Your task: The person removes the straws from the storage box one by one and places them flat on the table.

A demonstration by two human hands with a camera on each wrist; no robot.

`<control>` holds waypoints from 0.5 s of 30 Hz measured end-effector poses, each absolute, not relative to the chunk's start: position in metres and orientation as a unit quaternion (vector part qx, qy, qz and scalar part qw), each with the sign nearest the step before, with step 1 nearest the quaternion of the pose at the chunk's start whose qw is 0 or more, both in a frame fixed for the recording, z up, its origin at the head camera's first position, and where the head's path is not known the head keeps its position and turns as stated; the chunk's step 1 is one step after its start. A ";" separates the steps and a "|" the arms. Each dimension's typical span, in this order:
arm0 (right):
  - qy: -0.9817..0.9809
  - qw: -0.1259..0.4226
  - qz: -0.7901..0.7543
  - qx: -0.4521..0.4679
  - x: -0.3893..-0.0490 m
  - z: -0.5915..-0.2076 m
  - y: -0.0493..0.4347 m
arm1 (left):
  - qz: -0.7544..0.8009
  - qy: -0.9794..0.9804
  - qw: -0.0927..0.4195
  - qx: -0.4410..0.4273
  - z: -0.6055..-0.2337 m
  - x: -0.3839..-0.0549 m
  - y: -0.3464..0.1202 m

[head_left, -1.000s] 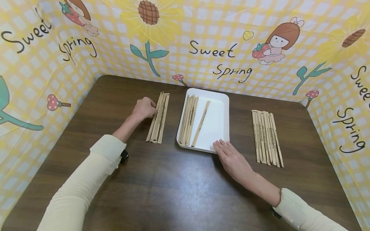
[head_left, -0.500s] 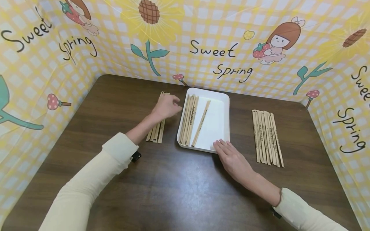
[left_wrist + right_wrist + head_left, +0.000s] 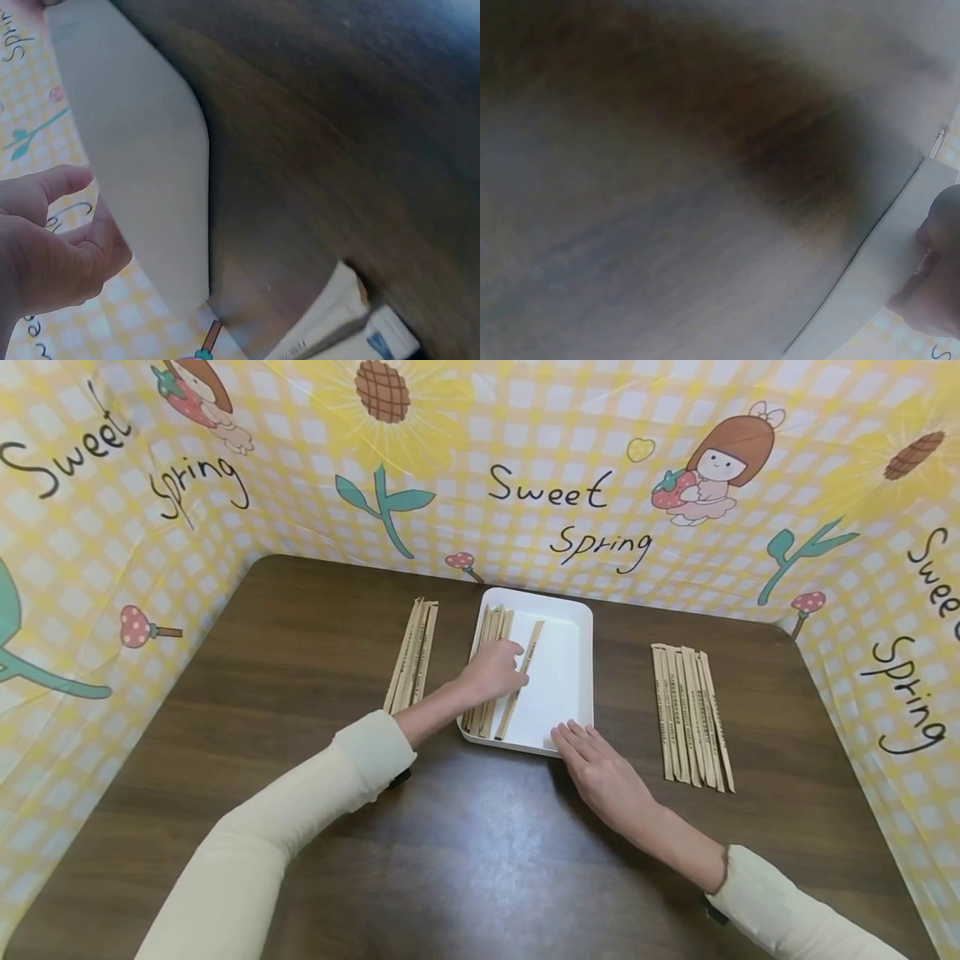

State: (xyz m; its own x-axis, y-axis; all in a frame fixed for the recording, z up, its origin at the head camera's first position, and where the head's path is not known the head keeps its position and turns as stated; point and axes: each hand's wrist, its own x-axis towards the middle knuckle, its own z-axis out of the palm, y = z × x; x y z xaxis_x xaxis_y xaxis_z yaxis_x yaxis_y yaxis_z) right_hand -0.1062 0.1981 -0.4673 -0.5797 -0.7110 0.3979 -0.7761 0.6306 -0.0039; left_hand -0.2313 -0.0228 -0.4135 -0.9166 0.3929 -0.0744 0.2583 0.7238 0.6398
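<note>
My left hand [image 3: 491, 672] is over the white tray [image 3: 562, 677], its thumb and index finger spread at a lone slender stick in a brown paper wrapper [image 3: 507, 714]. Beneath that hand, and partly hidden by it, lies a row of similar wrapped sticks [image 3: 497, 622] along the tray's left side. In the left wrist view, the fingers [image 3: 60, 259] show loosely bent past the tray's outer wall. My right hand [image 3: 603, 781] rests with straight fingers on the tray's near right corner; the right wrist view catches only part of it at the edge.
To the left of the tray lies a bundle of wrapped sticks [image 3: 412, 647], partly covered by the left forearm. Another row of them [image 3: 692, 718] lies to the right. A checked cloth [image 3: 435, 539] with printed flowers encloses the brown table [image 3: 480, 852] behind and at both sides.
My left hand has left the left bundle and moved right, over the tray to the lone stick. My right hand has stayed at the tray's corner.
</note>
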 end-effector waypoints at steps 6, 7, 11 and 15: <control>-0.883 0.180 0.095 0.423 -0.107 -0.467 0.199 | 0.292 0.935 0.091 0.180 -0.421 -0.233 -0.012; -0.882 0.182 0.095 0.424 -0.107 -0.467 0.199 | 0.289 0.936 0.091 0.181 -0.423 -0.233 -0.011; -0.882 0.185 0.093 0.423 -0.107 -0.467 0.199 | 0.266 0.942 0.091 0.186 -0.429 -0.233 -0.007; -0.884 0.179 0.093 0.421 -0.106 -0.468 0.199 | 0.248 0.947 0.091 0.182 -0.433 -0.233 -0.004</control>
